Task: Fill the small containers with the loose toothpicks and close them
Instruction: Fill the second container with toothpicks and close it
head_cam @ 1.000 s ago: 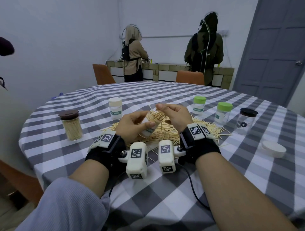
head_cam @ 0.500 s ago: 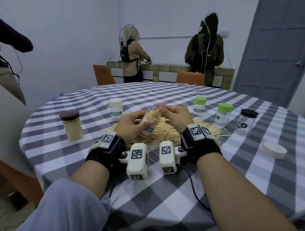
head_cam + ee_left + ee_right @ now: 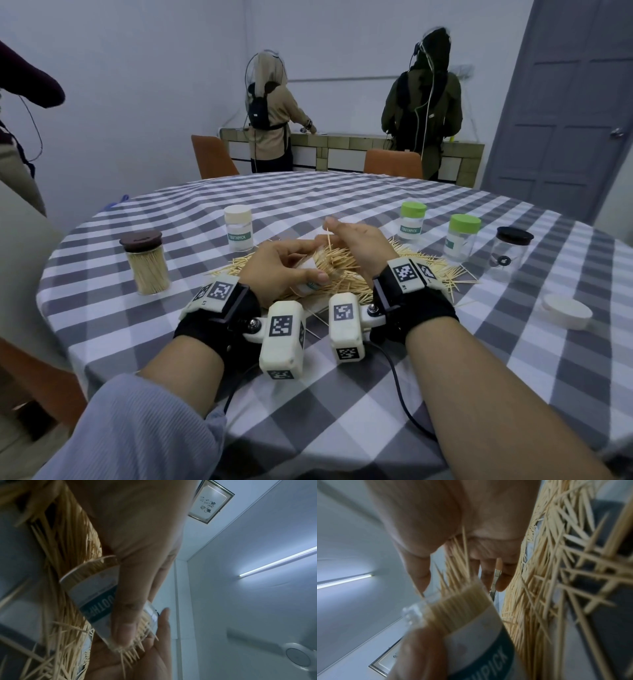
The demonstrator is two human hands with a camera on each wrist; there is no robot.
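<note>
My left hand grips a small clear container labelled TOOTHPICK, tilted with its mouth toward my right hand. It is packed with toothpicks whose tips stick out of the mouth. My right hand is spread with fairly straight fingers, and its palm sits against the protruding tips. One toothpick stands up by the right fingertips. Both hands hover over the loose toothpick pile on the checked table.
A cream-lidded container stands behind the pile, a full brown-lidded jar at left. Two green-lidded containers and an empty black-lidded jar stand at right. A loose white lid lies at far right. Two people stand at the back counter.
My right hand has opened from a pinch above the container to a spread palm at its mouth. The left hand has tipped the container lower toward the pile.
</note>
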